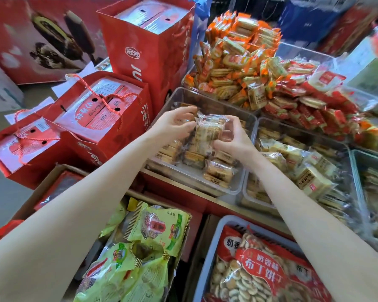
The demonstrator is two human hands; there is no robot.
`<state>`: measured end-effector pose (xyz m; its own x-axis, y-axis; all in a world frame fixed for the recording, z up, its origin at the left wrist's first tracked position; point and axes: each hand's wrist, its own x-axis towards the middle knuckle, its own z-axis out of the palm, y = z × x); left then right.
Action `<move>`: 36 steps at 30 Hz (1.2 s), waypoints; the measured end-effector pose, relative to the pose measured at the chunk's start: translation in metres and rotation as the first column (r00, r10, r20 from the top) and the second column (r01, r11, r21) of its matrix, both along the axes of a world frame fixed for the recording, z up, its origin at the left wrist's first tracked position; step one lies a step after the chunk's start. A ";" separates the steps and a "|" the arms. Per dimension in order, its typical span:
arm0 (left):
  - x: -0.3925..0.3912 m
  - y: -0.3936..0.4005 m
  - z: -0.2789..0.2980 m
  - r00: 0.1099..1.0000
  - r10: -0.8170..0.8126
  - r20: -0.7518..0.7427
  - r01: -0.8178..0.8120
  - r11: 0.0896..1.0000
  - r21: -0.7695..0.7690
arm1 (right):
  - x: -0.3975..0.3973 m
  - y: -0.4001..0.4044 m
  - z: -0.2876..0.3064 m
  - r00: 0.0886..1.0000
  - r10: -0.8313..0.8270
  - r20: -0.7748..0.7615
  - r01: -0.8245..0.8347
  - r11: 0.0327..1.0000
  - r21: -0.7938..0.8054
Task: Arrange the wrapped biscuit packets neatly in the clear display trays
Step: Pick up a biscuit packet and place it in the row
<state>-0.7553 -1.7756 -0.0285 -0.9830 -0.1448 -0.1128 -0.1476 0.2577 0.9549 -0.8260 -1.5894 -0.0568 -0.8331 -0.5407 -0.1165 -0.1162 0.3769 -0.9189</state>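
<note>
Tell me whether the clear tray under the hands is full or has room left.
Room left. The clear tray holds packets along its near side, but its far wall and floor show bare behind the held packet.

A clear-wrapped packet of pale brown biscuits [208,130] is held upright above a clear rectangular plastic display tray [184,92]. Similar wrapped packets [218,172] are laid in rows on the tray floor, mostly toward its near side. A second clear tray [248,194], just to the right, is filled with cream-labelled packets [312,180], loosely heaped.
</note>
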 end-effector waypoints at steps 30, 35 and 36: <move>0.018 0.043 0.073 0.981 -0.193 0.003 0.185 0.937 -0.296 | 0.028 0.056 0.075 0.946 -0.014 -0.324 0.012 1.000 -0.008; 0.015 0.055 0.071 0.959 -0.280 -0.040 0.230 0.856 -0.463 | 0.039 0.051 0.078 0.907 0.043 -0.418 -0.005 0.996 0.091; 0.017 0.053 0.072 0.963 -0.267 -0.046 0.220 0.870 -0.441 | 0.039 0.053 0.079 0.920 0.031 -0.391 -0.006 0.998 0.067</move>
<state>-0.7383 -1.7222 0.0432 -0.9959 0.0900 0.0080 0.0656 0.6596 0.7488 -0.7872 -1.5366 0.0221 -0.8091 -0.5586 0.1825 -0.4692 0.4270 -0.7730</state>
